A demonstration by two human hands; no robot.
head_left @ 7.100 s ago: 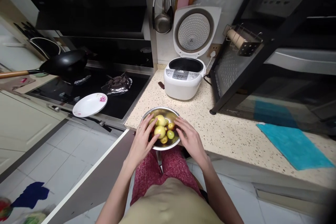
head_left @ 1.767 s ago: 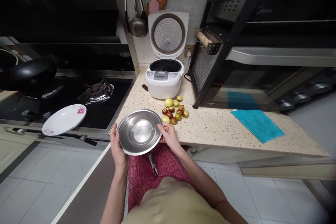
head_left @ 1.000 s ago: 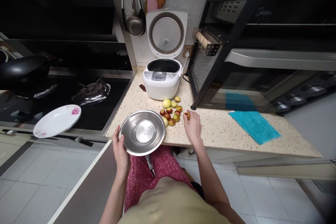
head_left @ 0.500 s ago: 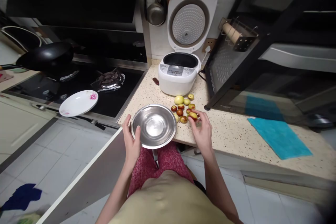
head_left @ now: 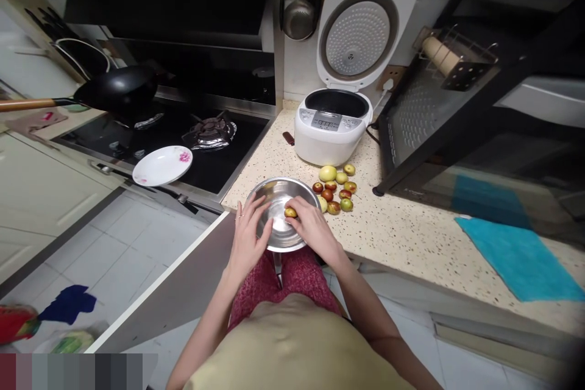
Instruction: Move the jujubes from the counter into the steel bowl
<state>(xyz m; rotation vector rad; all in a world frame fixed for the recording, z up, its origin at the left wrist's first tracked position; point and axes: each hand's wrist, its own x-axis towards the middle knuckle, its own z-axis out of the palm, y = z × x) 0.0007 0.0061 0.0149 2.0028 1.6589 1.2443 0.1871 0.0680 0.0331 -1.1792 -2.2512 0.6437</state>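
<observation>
The left hand (head_left: 248, 236) hides part of the shiny round metal bowl (head_left: 278, 192), fingers spread, contact unclear; within the bowl, the right hand (head_left: 312, 226) pinches a partly hidden oval red-yellow fruit (head_left: 290, 212) between its fingers.

Head-worn view, looking forward, angled down

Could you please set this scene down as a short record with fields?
Left hand: at the left rim of the metal bowl
Right hand: holding one yellow-and-red fruit above or inside the metal bowl
Loose fruits: grouped on the counter, right of the metal bowl
Rice cooker: lid open, behind the loose fruits
White plate: at the front edge of the stove
</observation>
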